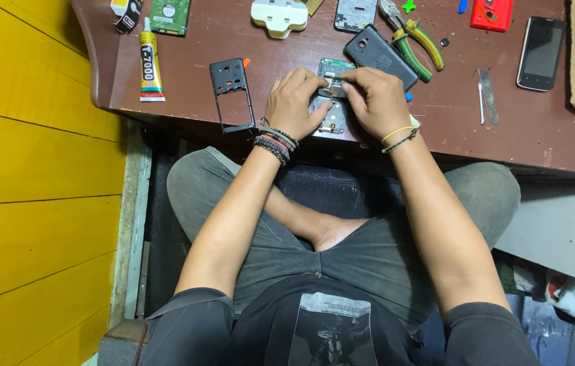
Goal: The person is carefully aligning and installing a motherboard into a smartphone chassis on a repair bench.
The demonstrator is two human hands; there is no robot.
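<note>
Crossed legs fill the foreground. Beyond, both hands, left and right, pinch their fingers closed on an opened phone lying at the table edge. It looks light, stiff and fragile; best gripped by its sides. Farther off lie pliers.

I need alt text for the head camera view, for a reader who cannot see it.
Seen from above, a seated person's left hand and right hand work on an opened phone at the edge of a brown table. Pliers, a glue tube and phone parts lie around it.
</note>
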